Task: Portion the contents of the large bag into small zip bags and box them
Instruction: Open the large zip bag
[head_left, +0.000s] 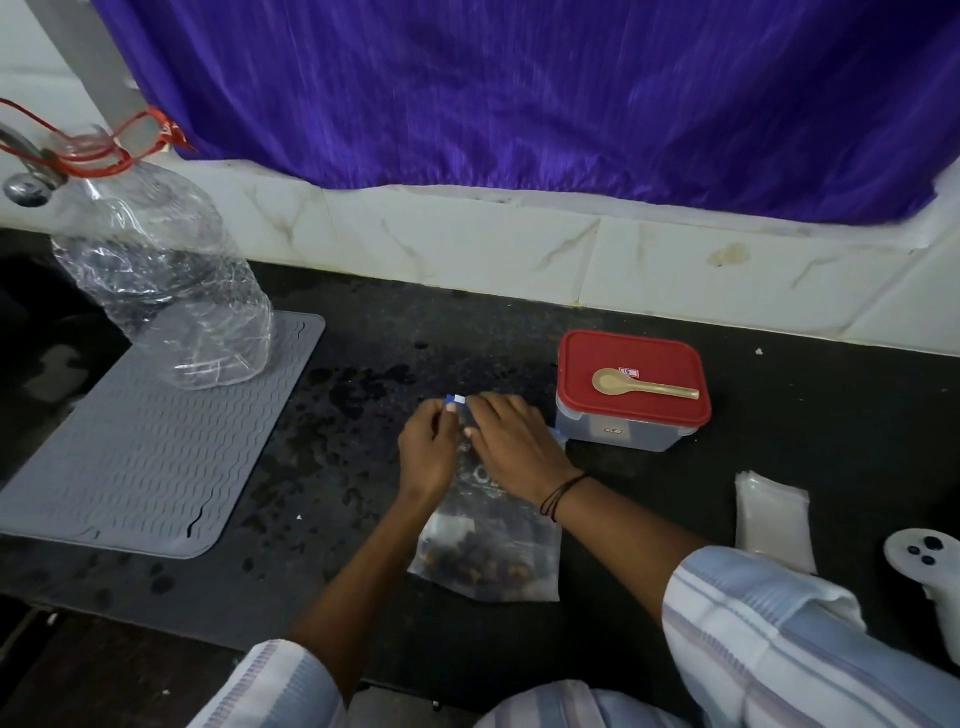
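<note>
low in the centre of the frame the large bag (488, 551) is laid flat, soft, light, slippery, dark contents settled at its near end. its far zip edge is pinched by left hand (428, 449) and right hand (511, 441); it is judged best held there. the lidded box (631, 397) is set just beyond.

The large bag (488, 551) has its top hidden under both hands; the white controller (930, 566) (at four o'clock) is cut by the right edge.

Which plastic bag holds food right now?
The large bag under both hands, with dark pieces at its bottom. The small zip bags stacked at right look empty.
</note>
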